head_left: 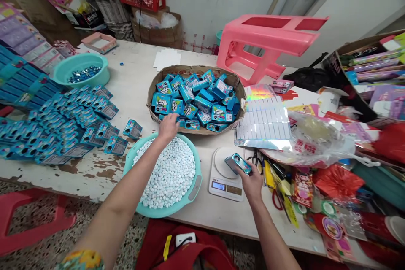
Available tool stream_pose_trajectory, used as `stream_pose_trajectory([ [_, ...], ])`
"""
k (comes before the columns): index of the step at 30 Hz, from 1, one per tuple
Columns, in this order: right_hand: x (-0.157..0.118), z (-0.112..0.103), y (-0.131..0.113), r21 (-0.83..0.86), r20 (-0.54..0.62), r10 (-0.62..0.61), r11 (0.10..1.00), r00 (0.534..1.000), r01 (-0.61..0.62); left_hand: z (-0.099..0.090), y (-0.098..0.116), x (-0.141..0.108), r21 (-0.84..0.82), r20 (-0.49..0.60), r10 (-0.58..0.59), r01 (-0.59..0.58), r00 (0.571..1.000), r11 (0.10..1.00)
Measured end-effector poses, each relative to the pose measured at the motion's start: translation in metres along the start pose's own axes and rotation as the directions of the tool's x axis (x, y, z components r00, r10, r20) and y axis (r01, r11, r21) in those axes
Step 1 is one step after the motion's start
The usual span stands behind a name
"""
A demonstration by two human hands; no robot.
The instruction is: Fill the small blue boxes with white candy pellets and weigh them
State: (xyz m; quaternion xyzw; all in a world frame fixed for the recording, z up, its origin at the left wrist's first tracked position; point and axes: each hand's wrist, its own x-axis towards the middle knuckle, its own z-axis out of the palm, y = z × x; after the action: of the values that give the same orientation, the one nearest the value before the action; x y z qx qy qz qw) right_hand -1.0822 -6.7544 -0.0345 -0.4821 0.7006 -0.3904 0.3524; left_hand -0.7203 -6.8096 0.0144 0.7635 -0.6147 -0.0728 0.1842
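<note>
My left hand [169, 127] reaches over the back of a turquoise basin [130, 161] full of small pale candies [167, 173], its curled fingers at the near edge of a cardboard tray [152, 112] heaped with blue boxes [202, 103]. What its fingers hold, if anything, is hidden. My right hand [252, 179] grips a small blue box [238, 163], tilted, over the right side of a white digital scale [226, 177]. Many more blue boxes [76, 122] stand in packed rows at the left.
A smaller turquoise bowl [104, 76] holds shiny blue pieces. Behind the tray lies a pink plastic stool [265, 38]. Sticker sheets [262, 120], scissors [277, 200], a clear plastic bag [316, 139] and red packages crowd the right side.
</note>
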Motion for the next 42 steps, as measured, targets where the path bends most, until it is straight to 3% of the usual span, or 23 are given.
stream_pose_trajectory([
  [3, -0.005, 0.003, 0.006, 0.0, 0.023, -0.084, 0.996, 0.996, 0.084, 0.018, 0.022, 0.031, 0.127, 0.275, 0.168, -0.209, 0.947, 0.97],
  [5, -0.009, -0.001, 0.005, -0.038, -0.003, -0.178, 0.983, 0.984, 0.178, 0.03, 0.033, 0.046, 0.151, 0.38, 0.192, -0.265, 0.905, 0.952],
  [11, -0.016, -0.031, 0.0, -0.119, -0.12, -0.216, 0.972, 0.969, 0.202, 0.049, 0.035, 0.072, 0.169, 0.491, 0.177, -0.293, 0.853, 0.941],
  [15, -0.017, -0.041, -0.011, -0.125, -0.14, -0.236, 0.968, 0.962, 0.219, 0.048, 0.035, 0.07, 0.208, 0.477, 0.149, -0.277, 0.866, 0.938],
  [19, -0.021, -0.039, -0.035, -0.153, -0.148, -0.323, 0.941, 0.935, 0.301, 0.02, 0.05, 0.057, 0.216, 0.292, 0.152, -0.22, 0.944, 0.951],
  [23, -0.027, -0.03, -0.073, -0.18, -0.047, -0.474, 0.87, 0.879, 0.459, -0.033, 0.092, 0.027, -0.025, 0.137, 0.227, -0.225, 0.964, 0.974],
  [26, -0.032, -0.021, -0.101, -0.141, 0.095, -0.549, 0.818, 0.831, 0.557, -0.061, 0.137, -0.005, -0.41, 0.145, 0.358, -0.273, 0.922, 0.87],
  [29, -0.039, -0.021, -0.114, -0.062, 0.158, -0.508, 0.851, 0.847, 0.522, -0.065, 0.158, -0.029, -0.726, 0.275, 0.526, -0.185, 0.805, 0.662],
  [31, -0.043, -0.031, -0.111, -0.027, 0.171, -0.439, 0.893, 0.882, 0.45, -0.058, 0.147, -0.038, -0.803, 0.364, 0.524, -0.026, 0.77, 0.596],
  [32, -0.046, -0.038, -0.106, -0.019, 0.172, -0.4, 0.913, 0.901, 0.408, -0.052, 0.133, -0.041, -0.79, 0.392, 0.464, 0.032, 0.794, 0.612],
  [34, -0.05, -0.054, -0.09, -0.001, 0.126, -0.305, 0.952, 0.944, 0.307, -0.038, 0.094, -0.048, -0.647, 0.4, 0.262, 0.068, 0.878, 0.76],
  [36, -0.056, -0.07, -0.071, 0.05, 0.054, -0.18, 0.983, 0.982, 0.177, -0.026, 0.051, -0.057, -0.313, 0.403, 0.078, 0.057, 0.912, 0.948],
  [39, -0.064, -0.083, -0.048, 0.152, -0.019, 0.008, 0.988, 1.0, -0.005, -0.015, 0.008, -0.073, 0.024, 0.509, -0.014, 0.002, 0.861, 1.0],
  [42, -0.07, -0.083, -0.039, 0.176, -0.031, 0.093, 0.981, 0.995, -0.086, -0.014, -0.004, -0.081, -0.006, 0.547, 0.018, -0.018, 0.837, 1.0],
])
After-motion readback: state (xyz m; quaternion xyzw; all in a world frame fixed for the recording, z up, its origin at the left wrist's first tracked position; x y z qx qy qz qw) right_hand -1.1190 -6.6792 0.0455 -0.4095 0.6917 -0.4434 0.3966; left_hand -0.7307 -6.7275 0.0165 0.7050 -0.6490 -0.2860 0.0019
